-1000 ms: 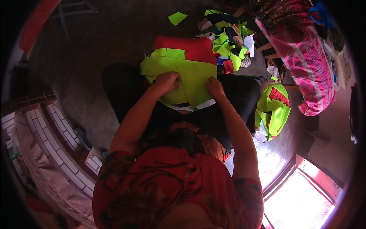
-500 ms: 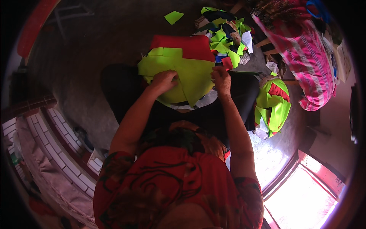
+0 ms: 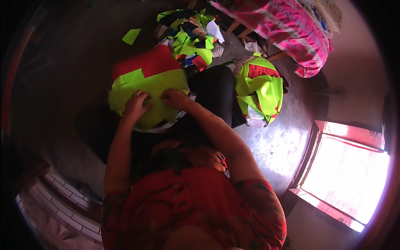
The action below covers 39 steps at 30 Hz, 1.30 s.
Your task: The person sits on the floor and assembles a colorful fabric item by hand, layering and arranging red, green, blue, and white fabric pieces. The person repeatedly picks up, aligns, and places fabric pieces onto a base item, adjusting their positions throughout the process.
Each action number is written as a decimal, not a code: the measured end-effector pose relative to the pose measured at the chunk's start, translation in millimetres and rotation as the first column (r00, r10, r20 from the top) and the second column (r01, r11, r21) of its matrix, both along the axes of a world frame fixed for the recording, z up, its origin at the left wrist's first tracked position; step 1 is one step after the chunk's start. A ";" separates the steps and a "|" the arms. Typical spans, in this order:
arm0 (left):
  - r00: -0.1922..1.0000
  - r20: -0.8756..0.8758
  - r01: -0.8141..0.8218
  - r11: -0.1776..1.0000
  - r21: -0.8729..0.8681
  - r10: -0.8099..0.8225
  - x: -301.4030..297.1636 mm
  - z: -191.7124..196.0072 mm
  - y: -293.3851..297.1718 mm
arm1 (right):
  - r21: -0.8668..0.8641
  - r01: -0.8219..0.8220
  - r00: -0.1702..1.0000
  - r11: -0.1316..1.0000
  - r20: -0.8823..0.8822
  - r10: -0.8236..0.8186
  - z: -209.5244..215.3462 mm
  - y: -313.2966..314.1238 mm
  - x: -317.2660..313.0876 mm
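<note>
Across my lap lies a rounded bundle covered by a large yellow-green fabric piece [image 3: 160, 85]. A red fabric piece [image 3: 148, 60] covers its far side, and a smaller yellow-green patch [image 3: 132, 76] overlaps where the two meet. My left hand [image 3: 136, 105] rests on the middle of the yellow-green fabric, its fingers bent and its thumb apart from them. Just to its right, my right hand [image 3: 176, 99] is closed, with fingertips pinching at the same fabric. Any small fold between the fingertips is too small to make out.
A heap of fabric scraps [image 3: 189, 39] lies on the floor beyond the bundle, with one loose green scrap [image 3: 131, 36] left of it. Right of my leg stands a cloth-wrapped bundle [image 3: 259, 91]. Pink plaid cloth [image 3: 287, 33] hangs at the far right; a bright doorway [image 3: 346, 166] is lower right.
My right hand has come off the bundle's right edge and moved inward, close to my left hand. The whole view has swung, so the bundle and scraps appear farther left.
</note>
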<state>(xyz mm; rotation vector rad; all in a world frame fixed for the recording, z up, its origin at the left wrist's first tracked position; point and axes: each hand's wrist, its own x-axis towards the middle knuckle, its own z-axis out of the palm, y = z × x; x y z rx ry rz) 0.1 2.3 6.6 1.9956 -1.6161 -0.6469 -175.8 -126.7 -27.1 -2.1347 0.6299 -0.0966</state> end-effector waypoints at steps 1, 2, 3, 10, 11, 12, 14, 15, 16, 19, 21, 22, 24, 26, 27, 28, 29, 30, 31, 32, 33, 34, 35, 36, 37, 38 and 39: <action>1.000 0.026 0.014 1.000 0.014 -0.014 -0.5 0.4 -1.2 | -0.008 0.008 1.000 1.000 0.013 -0.008 1.3 0.7 -3.4; 0.999 0.026 0.028 1.000 -0.003 -0.028 -1.1 -3.8 -2.7 | -0.019 0.038 0.999 0.999 0.026 -0.037 3.4 -0.5 -9.6; 0.999 0.033 0.030 0.999 -0.019 -0.030 1.3 -11.0 -1.7 | -0.027 0.056 0.997 0.998 0.044 -0.055 17.0 0.6 -7.8; 0.998 -0.056 -0.006 1.000 0.021 0.007 1.6 -7.2 3.1 | 0.029 0.326 0.874 0.945 0.372 -0.313 169.1 -1.6 -61.7; 0.999 -0.051 -0.015 1.000 0.022 0.016 1.1 -6.0 4.3 | -0.056 0.393 0.848 0.918 0.407 -0.339 186.5 -6.5 -77.6; 0.999 -0.046 -0.020 1.000 0.023 0.021 0.2 -5.1 3.9 | -0.142 0.479 0.807 0.866 0.459 -0.371 199.5 -10.9 -92.4; 0.998 -0.045 -0.037 0.999 0.028 0.038 -0.4 -4.3 3.8 | -0.374 0.587 0.805 0.718 0.363 -0.469 209.7 -29.2 -130.0; 0.998 -0.051 -0.042 0.999 0.032 0.043 -0.3 -5.0 2.8 | -0.435 0.612 0.791 0.660 0.318 -0.523 212.4 -37.1 -148.4; 0.997 -0.057 -0.046 0.998 0.035 0.048 -0.1 -5.1 2.4 | -0.488 0.608 0.783 0.627 0.236 -0.575 206.8 -45.3 -169.9; 0.998 -0.050 -0.039 0.999 0.023 0.040 -0.4 -6.3 1.7 | -0.656 0.514 0.759 0.553 0.046 -0.650 196.7 -49.2 -206.1; 0.998 -0.050 -0.028 0.999 0.015 0.029 0.4 -7.9 1.5 | -0.662 0.495 0.723 0.563 -0.045 -0.689 182.2 -51.8 -222.7; 0.999 -0.049 -0.022 1.000 0.011 0.023 0.6 -8.7 1.4 | -0.664 0.497 0.716 0.559 -0.050 -0.696 175.7 -53.5 -227.9; 0.999 -0.034 -0.023 0.999 0.029 0.024 1.0 -9.4 1.5 | -0.665 0.500 0.704 0.555 -0.060 -0.707 167.8 -57.0 -231.0; 0.999 -0.021 -0.030 0.999 0.045 0.031 2.3 -9.1 2.8 | -0.640 0.538 0.667 0.549 -0.074 -0.741 166.0 -59.9 -226.6; 0.999 -0.019 -0.033 0.998 0.049 0.034 1.9 -8.1 2.8 | -0.629 0.556 0.646 0.543 -0.083 -0.758 167.4 -60.1 -223.6; 0.999 -0.018 -0.036 0.998 0.054 0.037 1.9 -7.4 2.9 | -0.634 0.566 0.644 0.527 -0.059 -0.762 167.9 -59.8 -221.2; 0.999 -0.029 -0.040 0.997 0.062 0.042 2.5 -7.4 3.1 | -0.638 0.575 0.642 0.512 -0.036 -0.766 168.1 -59.4 -218.8; 0.998 -0.043 -0.044 0.997 0.069 0.047 1.9 -7.3 2.8 | -0.643 0.583 0.639 0.496 -0.014 -0.769 169.1 -59.5 -218.2; 0.997 -0.057 -0.047 0.996 0.076 0.052 1.3 -7.3 2.6 | -0.637 0.609 0.604 0.472 -0.014 -0.797 168.2 -61.8 -220.4; 0.997 -0.054 -0.044 0.996 0.077 0.049 1.1 -7.2 2.3 | -0.631 0.633 0.567 0.448 -0.015 -0.824 165.9 -66.0 -225.0; 0.998 -0.050 -0.045 0.996 0.079 0.049 0.9 -5.3 2.5 | -0.624 0.656 0.531 0.424 -0.018 -0.847 167.4 -69.1 -226.0; 0.998 -0.046 -0.045 0.996 0.081 0.048 0.8 -4.6 2.8 | -0.586 0.704 0.485 0.401 -0.015 -0.874 170.4 -72.0 -227.6; 0.998 -0.046 -0.049 0.995 0.087 0.053 1.1 -5.2 3.2 | -0.546 0.750 0.438 0.374 -0.015 -0.899 175.0 -75.1 -229.4; 0.997 -0.048 -0.050 0.995 0.091 0.055 0.8 -5.6 2.7 | -0.508 0.791 0.386 0.341 -0.017 -0.922 180.9 -77.9 -232.8; 0.997 -0.050 -0.051 0.994 0.095 0.056 0.6 -6.0 2.3 | -0.441 0.832 0.450 0.337 0.182 -0.874 176.8 -82.0 -241.3; 0.998 -0.048 -0.047 0.995 0.088 0.051 0.7 -6.2 2.2 | -0.383 0.869 0.390 0.313 0.141 -0.910 177.5 -82.7 -246.9; 0.998 -0.043 -0.045 0.996 0.081 0.048 1.2 -5.5 2.5 | -0.324 0.902 0.331 0.286 0.095 -0.939 192.2 -78.3 -240.0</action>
